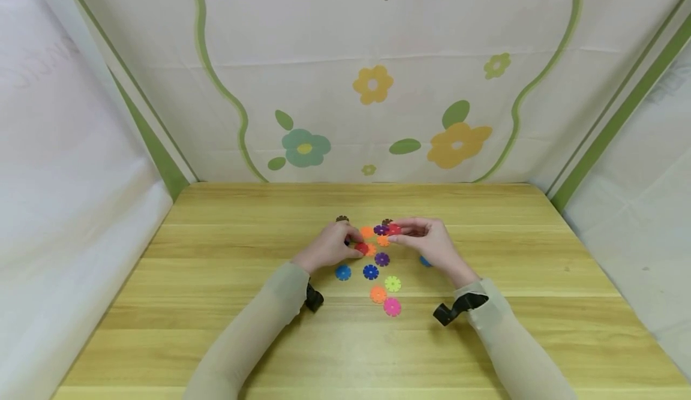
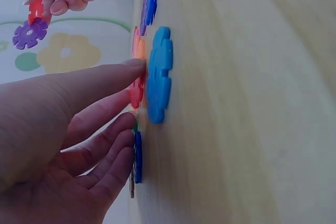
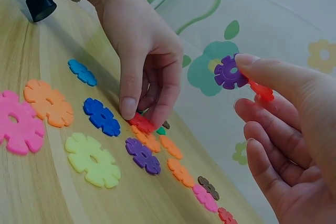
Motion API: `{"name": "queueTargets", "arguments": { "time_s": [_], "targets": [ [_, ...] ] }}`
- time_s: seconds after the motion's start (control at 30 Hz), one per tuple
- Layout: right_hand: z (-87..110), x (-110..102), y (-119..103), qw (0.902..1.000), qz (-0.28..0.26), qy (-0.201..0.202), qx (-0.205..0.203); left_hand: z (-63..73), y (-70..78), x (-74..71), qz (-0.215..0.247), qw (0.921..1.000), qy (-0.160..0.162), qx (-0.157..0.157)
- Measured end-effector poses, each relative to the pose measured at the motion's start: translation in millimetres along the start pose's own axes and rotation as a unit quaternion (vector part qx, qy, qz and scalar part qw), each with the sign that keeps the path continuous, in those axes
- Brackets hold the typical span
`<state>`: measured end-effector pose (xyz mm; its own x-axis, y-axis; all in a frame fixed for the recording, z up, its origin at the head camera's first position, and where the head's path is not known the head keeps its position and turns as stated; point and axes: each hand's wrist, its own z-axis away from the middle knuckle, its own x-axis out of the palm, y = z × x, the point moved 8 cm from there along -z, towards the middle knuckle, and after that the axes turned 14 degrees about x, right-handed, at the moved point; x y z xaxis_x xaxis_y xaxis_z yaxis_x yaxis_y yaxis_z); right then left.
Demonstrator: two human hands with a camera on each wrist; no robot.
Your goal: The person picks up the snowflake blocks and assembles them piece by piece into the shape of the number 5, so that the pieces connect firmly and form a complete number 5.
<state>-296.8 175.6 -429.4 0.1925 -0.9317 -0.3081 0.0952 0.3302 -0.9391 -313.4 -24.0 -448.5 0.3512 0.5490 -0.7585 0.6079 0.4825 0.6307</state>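
My right hand (image 1: 432, 243) is raised above the table and pinches a red notched plastic disc (image 3: 261, 91) between thumb and fingers. A purple notched disc (image 3: 230, 72) is joined to that red one and sticks out past the fingertips. Lower down, at the tabletop, my left hand (image 1: 330, 245) pinches another red notched disc (image 1: 361, 248) between thumb and forefinger. That disc overlaps an orange disc (image 3: 146, 139) lying beside it. Close to the left thumb lies a light blue disc (image 2: 159, 75). A dark blue disc (image 2: 138, 157) lies by the left hand's other fingers.
Several loose discs lie around the hands, among them a yellow-green one (image 1: 393, 283), a pink one (image 1: 392, 307), a dark blue one (image 1: 370, 272) and a purple one (image 1: 382, 259). The wooden table (image 1: 216, 316) ends at a flowered cloth wall (image 1: 335, 100).
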Motion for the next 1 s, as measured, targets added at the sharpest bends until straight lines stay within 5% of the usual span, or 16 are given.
{"name": "queueTargets", "arguments": {
  "time_s": [0.5, 0.83, 1.0],
  "targets": [
    [0.3, -0.3, 2.4, 1.0000, 0.006, 0.000, -0.007, 6.5, -3.6, -6.9, 0.107, 0.9927, 0.056, 0.007],
    [0.0, -2.0, 1.9, 1.0000, 0.008, 0.001, -0.002, 18.0, -0.7, -23.5, 0.193, 0.9754, 0.105, -0.020],
    [0.0, -0.9, 1.3, 0.9999, 0.008, -0.001, -0.008, 19.8, 1.8, -24.7, 0.255, 0.9590, 0.121, -0.030]
  ]
}}
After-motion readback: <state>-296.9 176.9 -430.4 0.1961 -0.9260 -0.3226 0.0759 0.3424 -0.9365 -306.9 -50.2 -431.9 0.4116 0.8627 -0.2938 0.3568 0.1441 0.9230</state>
